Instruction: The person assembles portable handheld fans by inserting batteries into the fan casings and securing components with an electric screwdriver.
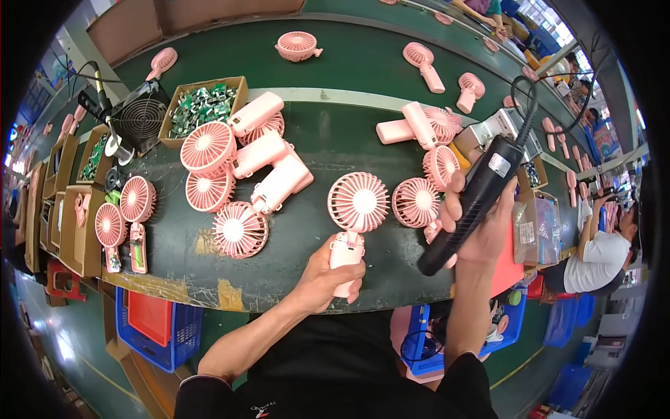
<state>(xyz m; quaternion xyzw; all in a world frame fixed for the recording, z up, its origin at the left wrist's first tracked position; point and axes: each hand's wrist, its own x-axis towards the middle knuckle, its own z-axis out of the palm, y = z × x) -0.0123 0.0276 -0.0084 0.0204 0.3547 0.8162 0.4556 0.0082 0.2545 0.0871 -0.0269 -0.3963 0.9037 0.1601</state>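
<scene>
A long dark green workbench (328, 140) fills the room in front of the person, with a conveyor belt (363, 56) running behind it and cardboard boxes (77, 223) along its left end, one box holding green circuit boards (202, 105). A pile of finished pink handheld fans (244, 174) lies across the middle of the bench, more to either side.

The right hand (481, 230) is wrapped tight around a black electric screwdriver (474, 202), held tilted with its tip down and its cable curling up and away. The left hand (328, 276) is closed around the handle of one pink handheld fan (356, 220), which stands upright at the near edge of the bench with its round grille facing up toward the person, well apart from the screwdriver tip.

That fan looks light and made of hard, smooth plastic; the grille seems thin and easy to flex, so the squarish handle is the sound place to grip it.
</scene>
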